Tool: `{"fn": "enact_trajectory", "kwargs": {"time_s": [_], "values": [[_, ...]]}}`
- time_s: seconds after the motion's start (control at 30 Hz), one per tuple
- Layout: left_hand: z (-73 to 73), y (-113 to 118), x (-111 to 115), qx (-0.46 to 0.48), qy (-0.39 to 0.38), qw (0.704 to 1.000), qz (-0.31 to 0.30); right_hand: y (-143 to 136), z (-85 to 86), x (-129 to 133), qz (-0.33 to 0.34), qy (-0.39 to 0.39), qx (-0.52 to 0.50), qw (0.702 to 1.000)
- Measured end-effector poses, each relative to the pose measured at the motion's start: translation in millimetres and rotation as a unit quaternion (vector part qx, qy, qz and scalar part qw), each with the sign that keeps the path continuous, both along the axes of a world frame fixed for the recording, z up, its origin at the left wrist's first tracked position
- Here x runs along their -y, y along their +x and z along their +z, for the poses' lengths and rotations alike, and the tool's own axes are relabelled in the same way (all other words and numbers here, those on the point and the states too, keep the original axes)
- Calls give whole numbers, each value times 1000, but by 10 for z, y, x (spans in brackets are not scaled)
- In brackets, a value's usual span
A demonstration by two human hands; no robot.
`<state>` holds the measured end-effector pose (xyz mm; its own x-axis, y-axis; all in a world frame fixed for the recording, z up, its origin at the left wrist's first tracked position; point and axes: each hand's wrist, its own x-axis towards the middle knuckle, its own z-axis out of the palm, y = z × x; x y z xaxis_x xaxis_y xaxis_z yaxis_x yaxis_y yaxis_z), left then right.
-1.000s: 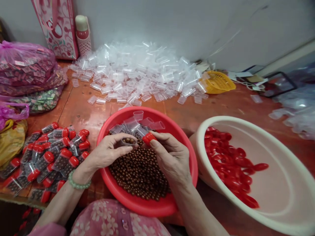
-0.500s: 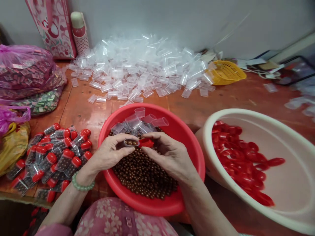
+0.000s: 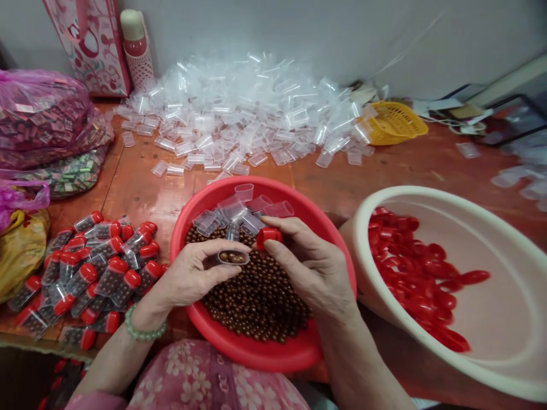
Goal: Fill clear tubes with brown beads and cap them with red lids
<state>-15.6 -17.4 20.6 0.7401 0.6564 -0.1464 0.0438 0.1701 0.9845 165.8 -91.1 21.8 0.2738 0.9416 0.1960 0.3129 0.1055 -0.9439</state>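
My left hand is closed round a clear plastic container, its oval mouth towards me and brown balls showing inside. Between thumb and fingers, my right hand pinches a red cap, a little to the right of that mouth and apart from it. Both hands are over a red basin holding many brown balls. Several clear containers lie on the balls at the basin's far side.
Filled, red-capped containers are heaped at the left. A white basin with red caps stands at the right. Behind lies a pile of clear containers, beside a yellow basket. Plastic bags sit at the far left.
The red cap in my right hand has moved right, away from the container's mouth, and tilted. My left hand has shifted slightly right and down with the container.
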Motion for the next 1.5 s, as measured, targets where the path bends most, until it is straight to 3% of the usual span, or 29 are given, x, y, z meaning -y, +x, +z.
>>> {"fn": "enact_trajectory", "kwargs": {"time_s": [0.17,0.37,0.6,0.87,1.1,1.23,1.5], "values": [[2,-2,6,-12,38,999,27,-74,11,23,17,25,-20,999],[-5,-11,18,1,-12,1000,9,-67,41,30,21,40,-26,999],[-31,4,24,-7,49,999,19,-39,104,20,57,84,105,989],[-84,3,3,2,59,998,14,-76,165,-30,123,122,215,961],[-113,20,-2,-25,89,996,17,81,310,78,130,91,307,938],[-144,25,-8,-22,118,993,-3,87,375,88,93,87,296,947],[-141,15,-8,-16,120,993,-8,-73,256,-18,146,85,308,936]]}}
